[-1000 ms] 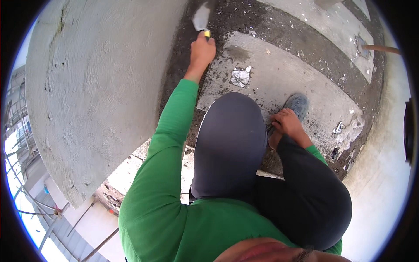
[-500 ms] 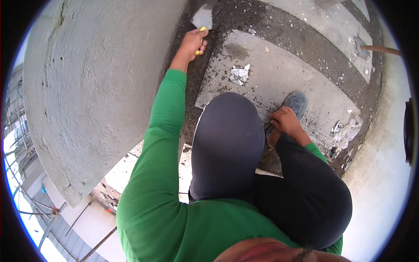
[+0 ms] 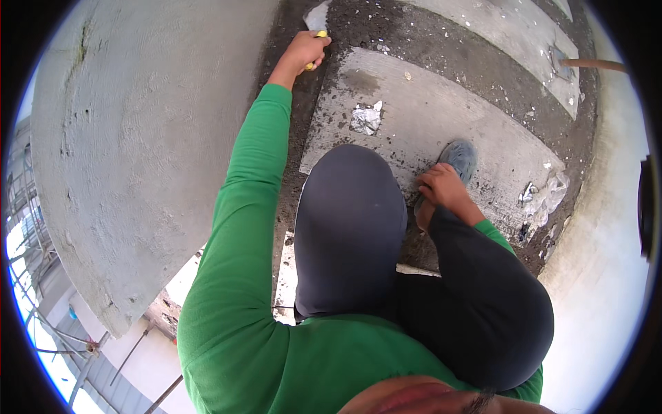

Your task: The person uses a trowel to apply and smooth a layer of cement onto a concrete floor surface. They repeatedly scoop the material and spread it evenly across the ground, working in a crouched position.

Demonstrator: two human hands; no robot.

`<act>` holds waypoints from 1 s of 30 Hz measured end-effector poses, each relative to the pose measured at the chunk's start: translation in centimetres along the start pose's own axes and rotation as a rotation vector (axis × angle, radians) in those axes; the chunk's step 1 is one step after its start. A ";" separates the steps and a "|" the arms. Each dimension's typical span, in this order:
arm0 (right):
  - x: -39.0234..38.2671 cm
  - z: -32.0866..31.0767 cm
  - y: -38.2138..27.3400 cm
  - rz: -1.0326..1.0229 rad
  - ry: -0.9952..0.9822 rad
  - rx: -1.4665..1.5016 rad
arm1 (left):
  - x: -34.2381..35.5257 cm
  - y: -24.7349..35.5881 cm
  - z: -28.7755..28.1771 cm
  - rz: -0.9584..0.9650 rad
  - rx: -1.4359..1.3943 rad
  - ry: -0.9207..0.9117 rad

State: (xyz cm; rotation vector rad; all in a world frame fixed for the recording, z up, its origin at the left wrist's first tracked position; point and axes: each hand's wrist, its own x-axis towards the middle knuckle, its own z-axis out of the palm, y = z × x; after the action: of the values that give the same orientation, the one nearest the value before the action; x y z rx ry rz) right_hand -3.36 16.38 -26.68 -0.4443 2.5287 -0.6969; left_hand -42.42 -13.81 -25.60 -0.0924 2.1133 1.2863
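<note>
My left hand [image 3: 303,52] is closed around the yellow handle of a putty knife [image 3: 318,15], arm stretched far forward. The knife's pale, wide blade points away from me, over the dark, dirty strip [image 3: 293,90] between the smooth grey cement wall [image 3: 158,124] and the concrete steps. Part of the handle is hidden in my fist. My right hand [image 3: 445,188] rests by my ankle, just behind the toe of a grey shoe [image 3: 460,157]. Its fingers are loosely bent, with no tool visible in them.
A concrete step [image 3: 414,103] bears crumpled foil-like scrap [image 3: 366,118] and dark crumbs. Clear plastic wrap [image 3: 549,196] lies at its right end, beside a whitish wall [image 3: 600,262]. Farther up, a brown rod [image 3: 593,63] sticks out. Metal scaffolding [image 3: 34,276] shows lower left.
The view has shifted slightly, so the steps sit a little more to the left. My left hand and the putty knife are a little farther forward. My right hand stays by the shoe.
</note>
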 end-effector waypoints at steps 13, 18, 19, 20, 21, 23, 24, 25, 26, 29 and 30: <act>-0.5 0.1 0.3 0.011 0.051 0.038 | -8.6 -3.4 4.8 0.204 -0.036 0.265; -1.1 -0.3 0.4 0.026 0.096 0.051 | -15.4 -9.5 -0.3 -0.120 -0.302 0.146; -0.9 -0.3 0.4 0.020 0.091 0.032 | -15.3 -10.1 -0.1 -0.162 -0.305 0.100; -1.0 -0.3 0.4 0.013 0.083 0.014 | -15.3 -10.6 0.0 -0.206 -0.309 0.054; -0.8 -0.3 0.4 0.005 0.084 -0.001 | -14.0 -9.7 0.3 -0.152 -0.185 0.027; -0.5 -0.2 0.3 -0.012 0.080 -0.032 | -11.0 -7.1 0.0 -0.068 -0.153 -0.017; -0.3 -0.1 0.0 -0.017 0.063 -0.024 | -9.2 -6.8 -0.6 -0.029 -0.155 0.006; -0.1 -0.1 0.0 -0.016 0.050 -0.020 | -7.7 -6.5 -1.3 0.013 -0.165 -0.002; -0.1 -0.3 0.3 0.000 0.042 -0.019 | -8.2 -5.8 -0.9 0.082 -0.049 0.095; -0.3 -0.4 0.2 0.000 0.066 0.005 | -11.9 -7.3 -0.3 0.429 0.535 0.460; -0.5 -0.2 0.1 0.007 0.065 0.009 | -13.8 -9.0 0.1 0.418 0.654 0.459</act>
State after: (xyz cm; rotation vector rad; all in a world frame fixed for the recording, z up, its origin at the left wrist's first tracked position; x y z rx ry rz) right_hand -3.06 16.81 -26.40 -0.4162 2.5856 -0.7309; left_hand -28.19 -22.00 -24.77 0.3876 2.9671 0.7577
